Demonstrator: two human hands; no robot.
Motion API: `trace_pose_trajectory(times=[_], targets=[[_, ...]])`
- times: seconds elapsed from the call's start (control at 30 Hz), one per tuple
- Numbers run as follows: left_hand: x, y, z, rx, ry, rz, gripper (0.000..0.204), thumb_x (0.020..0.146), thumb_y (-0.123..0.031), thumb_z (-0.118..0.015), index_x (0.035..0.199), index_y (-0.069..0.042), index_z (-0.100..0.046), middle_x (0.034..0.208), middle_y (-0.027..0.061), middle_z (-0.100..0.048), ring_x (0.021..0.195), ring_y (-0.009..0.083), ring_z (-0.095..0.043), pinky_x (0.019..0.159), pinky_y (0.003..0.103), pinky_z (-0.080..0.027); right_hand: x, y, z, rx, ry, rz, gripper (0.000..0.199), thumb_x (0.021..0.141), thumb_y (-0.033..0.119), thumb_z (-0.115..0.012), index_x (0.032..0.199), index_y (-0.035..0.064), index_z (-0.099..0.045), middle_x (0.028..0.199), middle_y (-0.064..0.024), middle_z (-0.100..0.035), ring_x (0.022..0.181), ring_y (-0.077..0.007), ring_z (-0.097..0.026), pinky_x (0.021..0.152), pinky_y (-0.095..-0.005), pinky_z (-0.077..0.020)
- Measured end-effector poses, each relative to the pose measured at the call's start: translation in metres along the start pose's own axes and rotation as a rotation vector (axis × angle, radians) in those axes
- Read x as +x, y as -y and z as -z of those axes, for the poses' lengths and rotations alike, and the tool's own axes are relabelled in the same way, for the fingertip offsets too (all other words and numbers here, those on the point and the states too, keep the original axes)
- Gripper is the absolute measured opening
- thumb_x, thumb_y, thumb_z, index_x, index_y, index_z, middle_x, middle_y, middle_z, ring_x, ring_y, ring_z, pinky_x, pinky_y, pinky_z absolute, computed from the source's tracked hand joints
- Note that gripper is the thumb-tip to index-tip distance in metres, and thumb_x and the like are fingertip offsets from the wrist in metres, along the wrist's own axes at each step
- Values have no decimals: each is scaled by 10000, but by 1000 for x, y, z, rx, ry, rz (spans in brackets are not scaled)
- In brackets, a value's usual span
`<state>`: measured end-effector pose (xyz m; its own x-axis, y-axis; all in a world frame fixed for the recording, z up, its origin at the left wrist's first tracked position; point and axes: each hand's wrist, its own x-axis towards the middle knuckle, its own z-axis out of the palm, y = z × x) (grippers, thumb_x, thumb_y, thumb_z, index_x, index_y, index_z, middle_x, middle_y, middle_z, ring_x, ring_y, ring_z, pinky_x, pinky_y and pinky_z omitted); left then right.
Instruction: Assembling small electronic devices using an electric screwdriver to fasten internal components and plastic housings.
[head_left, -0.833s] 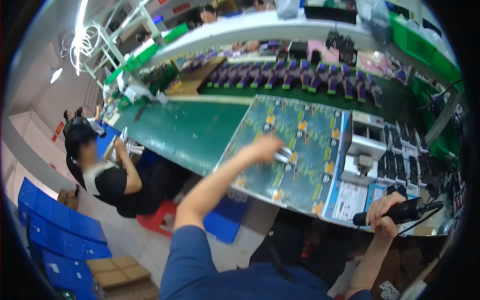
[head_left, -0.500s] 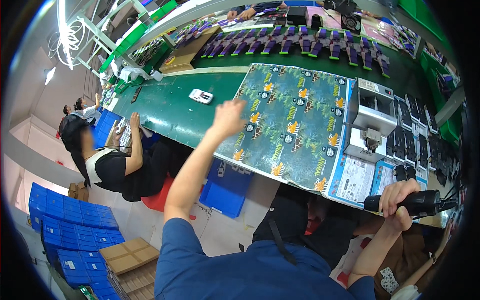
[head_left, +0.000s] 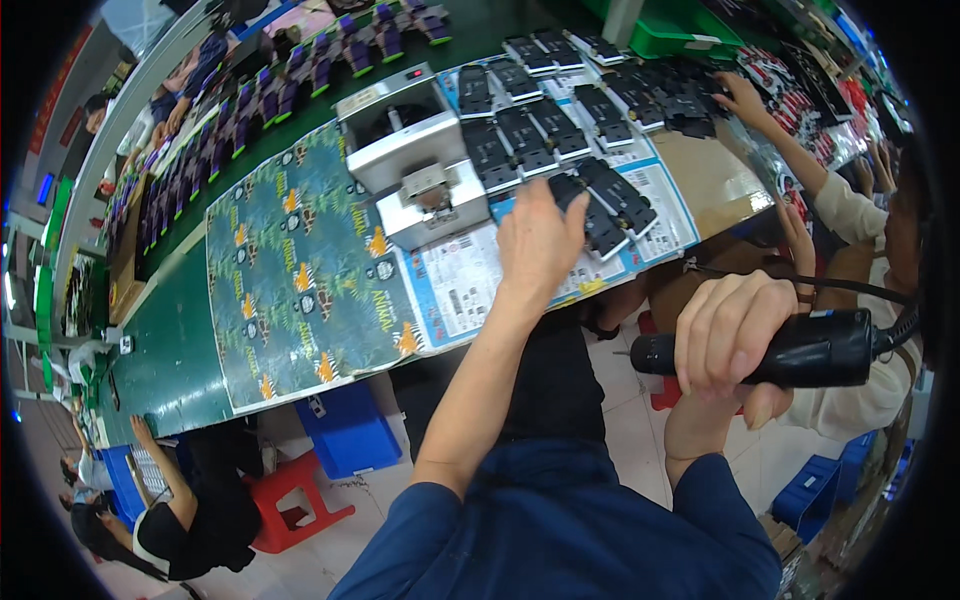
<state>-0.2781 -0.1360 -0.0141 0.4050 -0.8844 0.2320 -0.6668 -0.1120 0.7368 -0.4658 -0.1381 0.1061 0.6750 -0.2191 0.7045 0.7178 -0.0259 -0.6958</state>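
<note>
On the green worktop (head_left: 165, 345), a jungle-patterned sheet (head_left: 325, 240) repeats green lettering; beside it stands a silver machine (head_left: 400, 165) with a red display, then small-print paper (head_left: 455, 295). The left hand (head_left: 540, 235) is at flat black casings (head_left: 620, 195), its grip unclear. The right hand (head_left: 735, 335) clasps a black power screwdriver (head_left: 825, 350).

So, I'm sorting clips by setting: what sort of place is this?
Likely a factory assembly line: rows of black parts, lined up purple pieces, and a corded tool in the right hand.
</note>
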Motion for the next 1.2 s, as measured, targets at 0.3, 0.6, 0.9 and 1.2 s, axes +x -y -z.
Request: trace_pose_trajectory(times=[0.3, 0.6, 0.9, 1.2], targets=[[-3, -2, -10, -247, 102, 165, 615, 669, -292, -869, 1126, 37, -619, 919, 162, -713, 824, 282, -688, 748, 373, -535, -8, -5, -10, 26, -148, 22, 373, 736, 136, -872, 938, -5, -592, 655, -77, -627, 514, -182, -617, 526, -304, -543], [-71, 39, 58, -1139, 3, 270, 282, 845, -50, -761, 1097, 20, -655, 994, 58, -691, 885, 104, -634, 808, 266, -517, 47, -55, -17, -129, -387, 161, 202, 947, 217, -592, 1019, 61, -487, 721, -13, -507, 549, -112, -506, 600, -299, -443], [-98, 96, 116, -1555, -244, 555, 236, 964, -158, -584, 1150, -18, -546, 1036, 193, -687, 942, 303, -706, 832, 474, -598, 129, -177, -11, -655, -458, 155, 95, 871, 47, -724, 905, 12, -642, 658, -36, -614, 530, -87, -581, 528, -221, -492], [-95, 106, 119, -1543, -114, 541, 182, 1002, -161, -545, 1129, -32, -525, 984, 175, -677, 817, 248, -707, 700, 411, -630, 155, -194, -23, -813, -458, 148, 199, 815, 177, -812, 728, 40, -697, 607, -8, -665, 549, -67, -624, 521, -204, -481]])
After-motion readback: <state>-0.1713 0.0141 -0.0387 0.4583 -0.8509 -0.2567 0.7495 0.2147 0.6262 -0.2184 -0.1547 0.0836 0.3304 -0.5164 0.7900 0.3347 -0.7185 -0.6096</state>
